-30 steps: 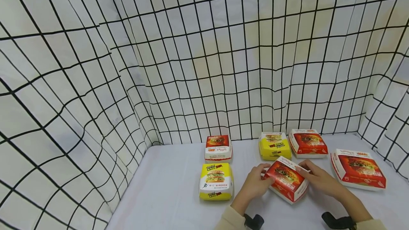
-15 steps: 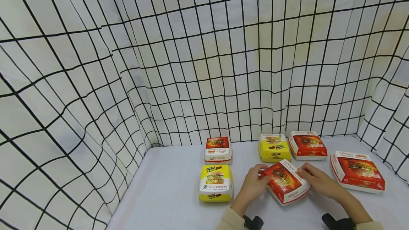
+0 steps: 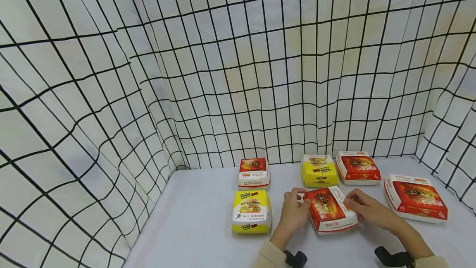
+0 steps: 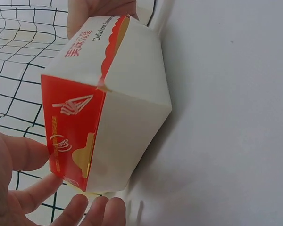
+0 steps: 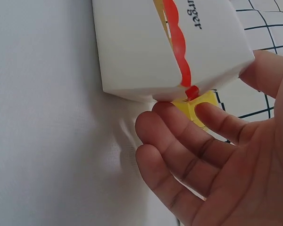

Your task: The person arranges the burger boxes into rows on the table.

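A red and white hamburger box rests on the white cloth between my two hands. My left hand pinches its left far corner; in the left wrist view the thumb lies against the red side flap and the index finger is at the corner, the other fingers loose. My right hand holds the opposite corner, thumb on the upper edge and fingertips against the side. A thin gap shows along the scalloped red lid edge in the right wrist view.
Just behind stands a yellow burger box, next to a red one. Another red box lies at right. On the left are a red and white box and a yellow and white one. Black-gridded white cloth walls enclose the table.
The held box has been turned between both hands, so its printed front edge now faces nearer me. The hands shifted slightly with it; the other boxes stay put.
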Motion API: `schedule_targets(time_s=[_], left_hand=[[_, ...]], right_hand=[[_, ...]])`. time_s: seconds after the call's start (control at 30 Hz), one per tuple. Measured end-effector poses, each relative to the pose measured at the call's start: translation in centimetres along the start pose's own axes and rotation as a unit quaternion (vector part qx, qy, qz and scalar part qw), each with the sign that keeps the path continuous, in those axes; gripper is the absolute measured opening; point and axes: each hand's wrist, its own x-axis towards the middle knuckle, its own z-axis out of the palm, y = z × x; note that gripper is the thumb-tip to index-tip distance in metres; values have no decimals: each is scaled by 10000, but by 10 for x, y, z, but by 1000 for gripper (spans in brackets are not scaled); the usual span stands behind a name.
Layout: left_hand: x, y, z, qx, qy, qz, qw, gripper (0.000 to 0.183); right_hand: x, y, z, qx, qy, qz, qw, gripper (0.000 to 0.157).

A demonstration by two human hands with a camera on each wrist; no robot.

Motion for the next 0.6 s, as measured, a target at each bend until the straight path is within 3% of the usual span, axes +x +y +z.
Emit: schedule_targets(time_s=[0.37, 0.6], left_hand=[[2, -3, 0, -17, 176, -43, 9998, 27], [0, 4, -3, 208, 52, -44, 9998, 35]], right_hand=[[-1, -5, 3, 42, -138, 48, 9999, 46], [0, -8, 3, -203, 306, 129, 9992, 51]])
